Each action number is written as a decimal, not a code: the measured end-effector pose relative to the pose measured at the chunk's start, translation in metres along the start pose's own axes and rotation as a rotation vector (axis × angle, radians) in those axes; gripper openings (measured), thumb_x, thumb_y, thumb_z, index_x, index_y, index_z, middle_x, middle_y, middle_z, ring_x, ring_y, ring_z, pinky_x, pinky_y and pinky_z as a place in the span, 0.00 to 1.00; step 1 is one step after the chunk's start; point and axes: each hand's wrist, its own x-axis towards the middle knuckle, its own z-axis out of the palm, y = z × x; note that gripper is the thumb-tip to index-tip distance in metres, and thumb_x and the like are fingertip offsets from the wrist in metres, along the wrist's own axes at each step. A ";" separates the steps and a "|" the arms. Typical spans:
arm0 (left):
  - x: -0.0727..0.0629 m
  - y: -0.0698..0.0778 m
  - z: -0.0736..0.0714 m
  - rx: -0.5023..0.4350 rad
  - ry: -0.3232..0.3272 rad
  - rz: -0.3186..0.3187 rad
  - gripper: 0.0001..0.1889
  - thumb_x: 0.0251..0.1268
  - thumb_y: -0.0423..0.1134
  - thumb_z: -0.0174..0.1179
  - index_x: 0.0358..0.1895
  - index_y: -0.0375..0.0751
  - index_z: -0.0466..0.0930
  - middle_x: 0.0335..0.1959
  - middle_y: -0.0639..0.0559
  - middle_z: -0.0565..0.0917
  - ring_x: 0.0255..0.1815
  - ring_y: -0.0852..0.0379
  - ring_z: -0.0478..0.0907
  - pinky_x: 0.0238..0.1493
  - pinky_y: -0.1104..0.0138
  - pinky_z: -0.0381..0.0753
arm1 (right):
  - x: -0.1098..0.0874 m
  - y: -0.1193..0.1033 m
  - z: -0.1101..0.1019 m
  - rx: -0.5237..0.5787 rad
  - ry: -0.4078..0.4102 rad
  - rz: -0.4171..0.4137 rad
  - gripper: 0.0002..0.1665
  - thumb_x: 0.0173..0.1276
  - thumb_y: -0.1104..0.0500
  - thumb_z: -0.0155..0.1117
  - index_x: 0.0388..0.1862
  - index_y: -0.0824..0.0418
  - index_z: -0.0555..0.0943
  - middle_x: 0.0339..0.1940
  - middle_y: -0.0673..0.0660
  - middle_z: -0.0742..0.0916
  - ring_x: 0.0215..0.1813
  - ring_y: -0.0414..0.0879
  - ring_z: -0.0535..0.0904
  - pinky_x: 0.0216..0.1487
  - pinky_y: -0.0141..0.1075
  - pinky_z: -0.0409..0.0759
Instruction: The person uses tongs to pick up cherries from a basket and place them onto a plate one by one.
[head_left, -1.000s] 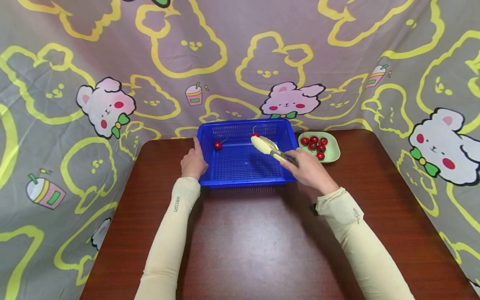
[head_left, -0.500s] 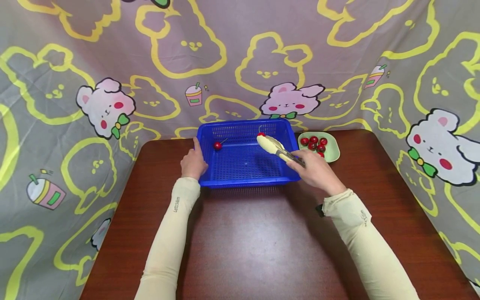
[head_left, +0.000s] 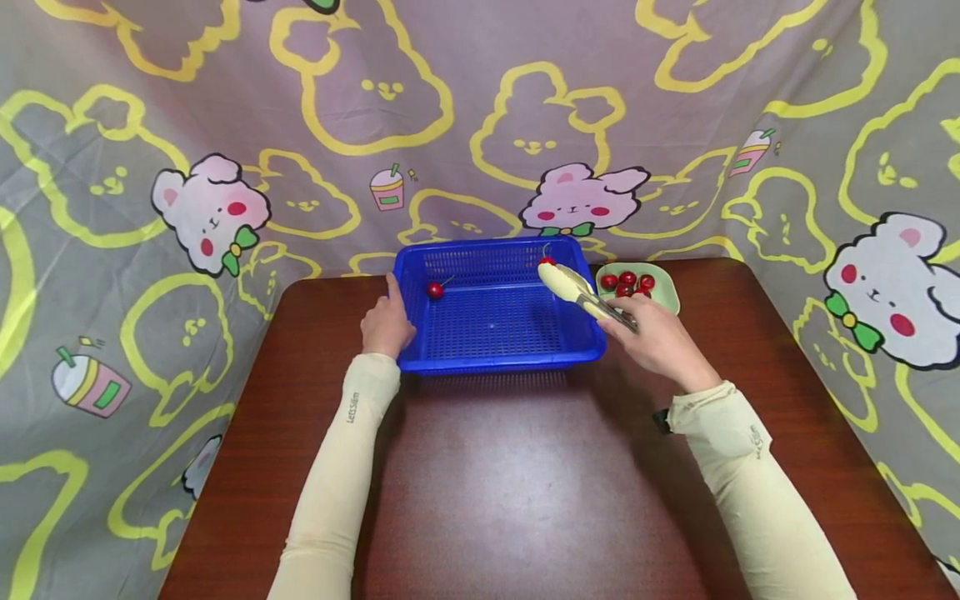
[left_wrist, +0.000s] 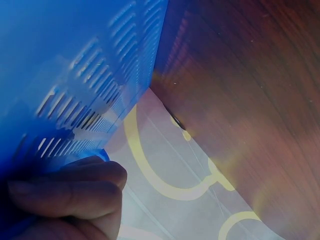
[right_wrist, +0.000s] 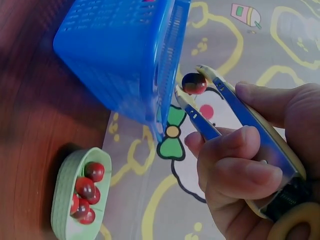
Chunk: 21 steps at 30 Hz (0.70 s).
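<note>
My left hand (head_left: 387, 327) holds the left rim of a blue plastic basket (head_left: 491, 364); the left wrist view shows its fingers (left_wrist: 75, 197) curled against the perforated wall. In my right hand (head_left: 660, 342) is a pair of tongs (head_left: 564, 285) with cream-coloured tips. They pinch a dark red cherry (right_wrist: 194, 83), stem upward, above the basket's back right part. Another cherry (head_left: 435, 290) with its stem lies inside the basket at the back left. Several more cherries (right_wrist: 86, 188) sit on a pale green dish (head_left: 666, 298) to the right, partly hidden by my right hand.
Everything stands on a dark brown wooden table (head_left: 495, 492). Close behind the basket and dish hangs a grey curtain (head_left: 450, 108) with yellow outlines and cartoon animals, which also runs along both sides.
My right hand has moved rightward with the tongs and the pinched cherry, from the basket's middle toward its right side, covering more of the dish. My left hand stays on the rim.
</note>
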 end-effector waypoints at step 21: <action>-0.004 0.001 -0.003 0.003 0.026 0.015 0.54 0.62 0.35 0.65 0.85 0.37 0.37 0.62 0.27 0.79 0.50 0.26 0.82 0.54 0.38 0.80 | -0.017 0.029 -0.022 -0.026 0.073 0.038 0.27 0.78 0.51 0.62 0.64 0.70 0.80 0.58 0.71 0.84 0.56 0.67 0.80 0.55 0.62 0.75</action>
